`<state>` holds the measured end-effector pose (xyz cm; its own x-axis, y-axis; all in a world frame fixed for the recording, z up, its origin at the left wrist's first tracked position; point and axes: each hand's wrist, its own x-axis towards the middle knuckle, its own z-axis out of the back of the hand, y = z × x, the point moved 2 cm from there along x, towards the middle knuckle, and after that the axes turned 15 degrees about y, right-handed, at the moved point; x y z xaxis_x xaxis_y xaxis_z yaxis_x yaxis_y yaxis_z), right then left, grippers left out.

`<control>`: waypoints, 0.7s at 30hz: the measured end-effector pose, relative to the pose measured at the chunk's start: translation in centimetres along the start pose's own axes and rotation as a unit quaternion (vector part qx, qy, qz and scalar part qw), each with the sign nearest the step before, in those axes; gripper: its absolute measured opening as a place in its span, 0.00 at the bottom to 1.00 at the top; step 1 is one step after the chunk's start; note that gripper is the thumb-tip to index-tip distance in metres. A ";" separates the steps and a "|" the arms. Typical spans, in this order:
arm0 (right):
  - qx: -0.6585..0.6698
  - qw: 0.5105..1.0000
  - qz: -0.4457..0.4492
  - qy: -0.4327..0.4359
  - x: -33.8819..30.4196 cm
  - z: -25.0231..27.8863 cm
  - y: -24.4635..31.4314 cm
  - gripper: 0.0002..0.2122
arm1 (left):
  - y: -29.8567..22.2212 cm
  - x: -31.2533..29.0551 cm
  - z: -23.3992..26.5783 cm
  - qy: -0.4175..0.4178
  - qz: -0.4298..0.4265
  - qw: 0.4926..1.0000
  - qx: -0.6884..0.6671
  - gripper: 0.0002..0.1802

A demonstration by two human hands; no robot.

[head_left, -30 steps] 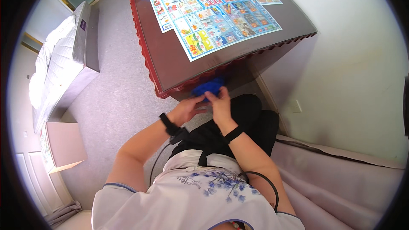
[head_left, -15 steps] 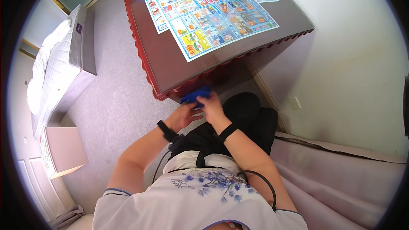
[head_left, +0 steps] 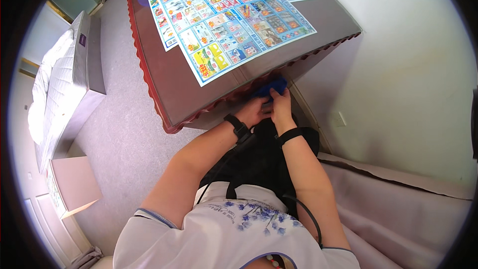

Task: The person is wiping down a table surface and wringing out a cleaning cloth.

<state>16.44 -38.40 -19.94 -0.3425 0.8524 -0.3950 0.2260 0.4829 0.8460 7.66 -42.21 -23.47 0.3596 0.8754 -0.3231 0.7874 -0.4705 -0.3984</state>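
So the blue thing point(head_left: 269, 88) is small, smooth and prob plastic, w/ a rounded edge, but most of it is hidden so can't say what it actually is. It sits right at the near edge of the table point(head_left: 169, 77), tucked half under the overhang, just above the person's lap.

Both hands are on it. Left hand point(head_left: 253, 112) comes in from below-left, fingers curled onto the lower side of the blue thing. Right hand point(head_left: 280, 107) is right next to it, fingers bent up against the blue thing from beneath, thumb side touching the left hand. Grip on both looks pinched onto it, fingers close together, not spread. Each wrist has a black band point(head_left: 237, 125).

Table top is glossy dark brown, kinda reflective, w/ a red scalloped trim running along the edge. Lying flat on it are colourful printed flyers point(head_left: 229, 20), thin paper, grids of little product pics, overlapping each other.

Floor is grey low-pile carpet point(head_left: 119, 134). Off to the left is a mattress point(head_left: 59, 84), quilted white top w/ grey sides, and nearer, a plain cardboard box point(head_left: 72, 184), flaps shut afaict so no idea what's inside. Pale wall on the right, greyish-pink fabric under the person.
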 end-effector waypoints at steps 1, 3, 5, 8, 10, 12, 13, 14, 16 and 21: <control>0.001 1.000 -0.001 -0.001 0.0 -0.3 -0.4 0.19 | 0.0 -0.5 0.5 -0.009 0.006 1.000 -0.008 0.19; 0.020 0.997 -0.063 -0.044 -0.3 -1.5 -1.9 0.14 | -0.1 -2.2 2.1 -0.022 0.012 1.000 -0.016 0.19; 0.018 0.996 -0.082 -0.013 -1.1 -3.3 -3.5 0.15 | -0.4 -4.6 4.9 0.008 0.034 0.999 0.002 0.18; 0.016 0.993 -0.109 0.039 -2.8 -5.5 -6.3 0.18 | -1.2 -9.4 7.1 -0.035 0.070 0.997 0.028 0.18; 0.015 0.987 -0.124 0.105 -3.6 -6.7 -8.5 0.17 | -1.8 -12.8 7.4 -0.077 0.099 0.990 0.059 0.20; -0.024 0.969 -0.177 0.171 -4.5 -7.7 -9.8 0.17 | -2.6 -16.2 6.6 -0.088 0.101 0.988 0.072 0.21; -0.066 0.942 -0.230 0.237 -4.9 -8.3 -10.4 0.17 | -2.7 -17.5 6.6 -0.100 0.101 0.986 0.083 0.22; -0.064 0.942 -0.229 0.235 -5.1 -8.7 -10.7 0.17 | -2.5 -18.3 7.1 -0.100 0.104 0.986 0.084 0.22; -0.093 0.912 -0.285 0.278 -5.7 -9.7 -11.3 0.20 | -1.9 -19.4 8.3 -0.112 0.108 0.988 0.014 0.24; -0.116 0.911 -0.256 0.301 -4.9 -8.6 -11.1 0.20 | -0.4 -16.7 10.1 -0.026 0.070 0.995 -0.060 0.23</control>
<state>7.74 -49.68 -24.35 -0.8031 0.2283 -0.5504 -0.2791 0.6720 0.6859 -3.70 -57.82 -26.60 0.4465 0.7940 -0.4126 0.7867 -0.5680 -0.2418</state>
